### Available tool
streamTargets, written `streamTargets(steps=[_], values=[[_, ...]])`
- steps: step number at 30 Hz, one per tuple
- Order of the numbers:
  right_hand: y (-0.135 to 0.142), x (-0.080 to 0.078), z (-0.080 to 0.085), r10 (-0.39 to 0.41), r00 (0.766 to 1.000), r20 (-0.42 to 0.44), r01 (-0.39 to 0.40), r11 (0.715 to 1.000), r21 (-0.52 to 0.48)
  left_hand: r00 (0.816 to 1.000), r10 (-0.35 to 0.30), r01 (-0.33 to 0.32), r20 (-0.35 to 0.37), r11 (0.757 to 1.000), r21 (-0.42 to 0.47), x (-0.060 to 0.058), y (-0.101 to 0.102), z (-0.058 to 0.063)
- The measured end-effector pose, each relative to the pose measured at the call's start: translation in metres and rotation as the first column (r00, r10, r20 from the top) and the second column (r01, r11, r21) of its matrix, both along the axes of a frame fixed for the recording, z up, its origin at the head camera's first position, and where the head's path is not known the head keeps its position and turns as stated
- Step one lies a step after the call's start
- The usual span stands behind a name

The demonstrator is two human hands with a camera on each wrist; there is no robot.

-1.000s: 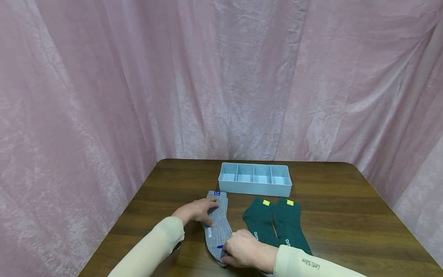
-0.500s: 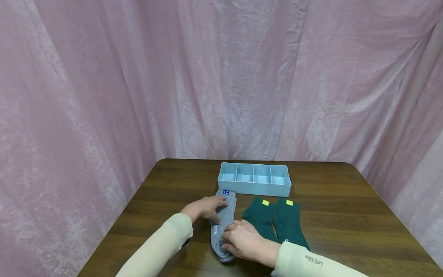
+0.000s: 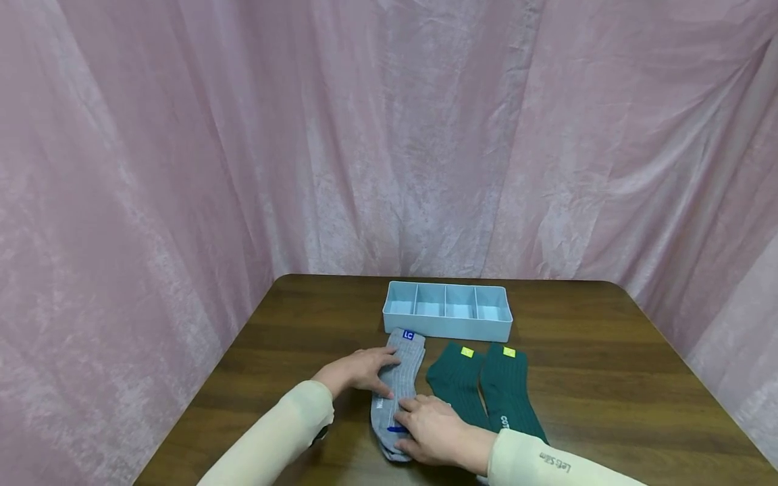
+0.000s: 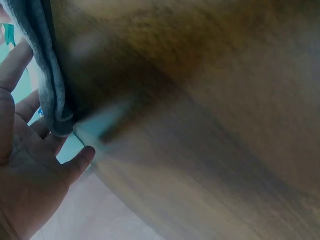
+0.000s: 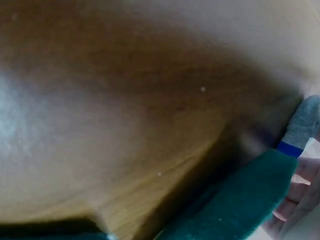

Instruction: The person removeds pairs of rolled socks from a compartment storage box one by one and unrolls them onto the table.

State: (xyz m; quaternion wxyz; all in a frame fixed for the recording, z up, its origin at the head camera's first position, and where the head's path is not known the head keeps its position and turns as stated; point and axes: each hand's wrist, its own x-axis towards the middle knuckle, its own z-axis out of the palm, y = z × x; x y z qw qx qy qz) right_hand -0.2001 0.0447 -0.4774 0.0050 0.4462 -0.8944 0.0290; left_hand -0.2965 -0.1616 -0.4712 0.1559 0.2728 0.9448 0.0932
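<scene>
A pair of grey ribbed socks (image 3: 410,371), one laid over the other, lies flat on the table with a blue LC label at the cuff. My left hand (image 3: 360,370) rests along their left edge, fingers spread over the leg part; in the left wrist view the fingers of that hand (image 4: 30,165) meet the sock edge (image 4: 52,90). Near the toe, my right hand (image 3: 439,432) touches the socks with relaxed fingers. Two dark green socks, a left one (image 3: 457,381) and a right one (image 3: 509,388), lie side by side beyond my right hand, partly covered by it and the sleeve.
Behind the socks stands a light blue box (image 3: 447,329) with several compartments in a row. The brown wooden table (image 3: 602,364) has a pink curtain (image 3: 425,135) at its back. A bit of grey fabric (image 3: 482,480) peeks out by my right sleeve.
The grey socks have slid to the right, toward the green ones, with both hands moving along. My right hand's fingers have loosened from the toe and lie flatter on it.
</scene>
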Motion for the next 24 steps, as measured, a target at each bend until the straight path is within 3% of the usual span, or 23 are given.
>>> streamTargets(steps=[7,13,19,24], values=[[0.009,-0.007,0.006,-0.030,0.995,0.097,0.040,0.994,-0.102,0.999,0.027,-0.029,0.020,0.996,0.090,-0.001,-0.005,-0.001],[0.024,-0.023,0.010,-0.132,0.988,0.078,0.146,0.965,-0.216,0.994,0.109,-0.108,0.010,0.965,0.240,-0.001,-0.019,0.002],[0.033,-0.033,0.007,-0.192,0.975,0.116,0.218,0.933,-0.286,0.985,0.174,-0.162,-0.018,0.947,0.277,0.001,-0.034,0.001],[0.034,-0.034,0.000,-0.201,0.971,0.128,0.231,0.925,-0.300,0.974,0.228,-0.213,-0.018,0.933,0.290,0.004,-0.042,-0.001]])
